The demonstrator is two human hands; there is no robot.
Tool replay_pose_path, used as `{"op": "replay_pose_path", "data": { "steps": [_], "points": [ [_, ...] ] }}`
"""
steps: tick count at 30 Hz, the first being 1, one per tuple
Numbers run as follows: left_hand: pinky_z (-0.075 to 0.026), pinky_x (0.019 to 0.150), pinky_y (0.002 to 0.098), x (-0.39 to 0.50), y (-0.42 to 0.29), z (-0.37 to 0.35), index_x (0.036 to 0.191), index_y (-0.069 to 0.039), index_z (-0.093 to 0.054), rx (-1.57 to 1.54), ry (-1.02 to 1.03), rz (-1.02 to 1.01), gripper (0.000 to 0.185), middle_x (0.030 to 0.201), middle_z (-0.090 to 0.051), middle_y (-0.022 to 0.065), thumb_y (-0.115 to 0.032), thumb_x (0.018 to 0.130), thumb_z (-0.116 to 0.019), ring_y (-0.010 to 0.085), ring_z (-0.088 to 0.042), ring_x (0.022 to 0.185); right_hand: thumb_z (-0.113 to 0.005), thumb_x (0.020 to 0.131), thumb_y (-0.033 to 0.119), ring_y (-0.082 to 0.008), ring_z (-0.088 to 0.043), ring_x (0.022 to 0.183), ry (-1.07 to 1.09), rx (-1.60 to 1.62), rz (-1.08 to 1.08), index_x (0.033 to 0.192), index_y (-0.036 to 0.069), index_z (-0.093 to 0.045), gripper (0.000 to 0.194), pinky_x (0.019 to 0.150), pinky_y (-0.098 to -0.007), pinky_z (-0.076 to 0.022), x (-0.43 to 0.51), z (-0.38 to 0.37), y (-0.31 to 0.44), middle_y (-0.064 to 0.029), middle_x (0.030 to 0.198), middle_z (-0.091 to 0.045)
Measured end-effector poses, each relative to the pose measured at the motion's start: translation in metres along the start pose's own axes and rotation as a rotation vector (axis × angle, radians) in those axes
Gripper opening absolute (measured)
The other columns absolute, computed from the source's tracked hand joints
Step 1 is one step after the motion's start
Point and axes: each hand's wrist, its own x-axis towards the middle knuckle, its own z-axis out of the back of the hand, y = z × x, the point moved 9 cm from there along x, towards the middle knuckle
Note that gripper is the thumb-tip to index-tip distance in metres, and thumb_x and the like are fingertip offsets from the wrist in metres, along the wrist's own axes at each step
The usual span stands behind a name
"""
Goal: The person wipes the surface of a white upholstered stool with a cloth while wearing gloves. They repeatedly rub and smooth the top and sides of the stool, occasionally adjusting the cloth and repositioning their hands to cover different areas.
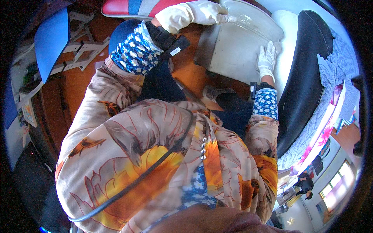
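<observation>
My left hand (195,14), in a white glove, reaches to the upper edge of a pale, box-like object (236,49). Its fingertips meet shiny clear plastic film (247,19) there; whether they grip the film is unclear. On the right part of the same pale surface lies my right hand (266,59), also white-gloved, palm down with its fingers slightly apart. Blue floral cuffs and black wrist straps show at both wrists.
Right of the pale object stand a white rounded piece (287,43) and a long black padded piece (306,70). White patterned fabric (344,61) lies beyond. A red, blue and grey striped item (131,7) is at top left, above a white metal frame (81,51). A person (305,185) is far off.
</observation>
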Motion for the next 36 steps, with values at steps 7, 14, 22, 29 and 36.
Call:
{"op": "replay_pose_path", "data": {
  "steps": [7, 14, 22, 29, 36],
  "points": [
    [-0.044, 0.1, 0.0436, 0.001, -0.01, -0.002, 0.124, -0.002, -0.062, -0.016, -0.012, -0.07, 0.062, 0.119, -0.064, 0.0251, -0.057, 0.098, -0.048, 0.039, -0.059, 0.115, -0.045, 0.099, 0.044, -0.0468, -0.023, 0.144, -0.063, -0.237, 0.01, 0.152, 0.002, -0.03, 0.069, 0.121, -0.0485, -0.0142, 0.0, -0.011, 0.007, -0.0259, 0.155, -0.029],
    [-0.043, 0.102, 0.0435, 0.002, -0.009, -0.002, 0.124, 0.0, -0.062, 0.0, 0.0, -0.045, 0.064, 0.121, -0.064, 0.0252, -0.056, 0.097, -0.049, 0.0384, -0.058, 0.117, -0.051, 0.096, 0.042, -0.0484, -0.025, 0.142, -0.038, -0.019, 0.262, 0.148, 0.002, -0.037, 0.066, 0.12, -0.0507, -0.0156, -0.037, -0.025, 0.131, -0.0236, 0.153, -0.033],
    [-0.041, 0.106, 0.0418, -0.005, -0.008, 0.004, 0.132, -0.002, -0.058, -0.044, -0.038, -0.068, 0.066, 0.128, -0.06, 0.0249, -0.057, 0.097, -0.049, 0.0372, -0.055, 0.122, -0.049, 0.097, 0.047, -0.0392, -0.017, 0.149, 0.172, -0.05, 0.473, 0.155, 0.016, -0.028, 0.069, 0.12, -0.0503, -0.0128, -0.042, -0.043, 0.238, -0.0167, 0.161, -0.022],
    [-0.042, 0.106, 0.0411, -0.003, -0.01, 0.003, 0.131, -0.003, -0.059, -0.097, -0.032, -0.104, 0.062, 0.127, -0.061, 0.0244, -0.054, 0.098, -0.049, 0.0371, -0.056, 0.121, -0.046, 0.098, 0.047, -0.0352, -0.019, 0.149, 0.152, -0.018, 0.505, 0.154, 0.021, -0.031, 0.064, 0.12, -0.0521, -0.0116, -0.034, -0.032, 0.21, -0.0086, 0.16, -0.028],
    [-0.048, 0.093, 0.0436, -0.003, -0.002, 0.004, 0.118, -0.001, -0.064, -0.019, -0.057, -0.005, 0.057, 0.111, -0.066, 0.0261, -0.052, 0.099, -0.049, 0.0391, -0.062, 0.107, -0.044, 0.098, 0.047, -0.0348, -0.024, 0.147, -0.037, -0.109, 0.215, 0.153, 0.021, -0.033, 0.062, 0.119, -0.054, -0.0137, -0.009, -0.014, 0.111, -0.0126, 0.158, -0.031]
  ]
}}
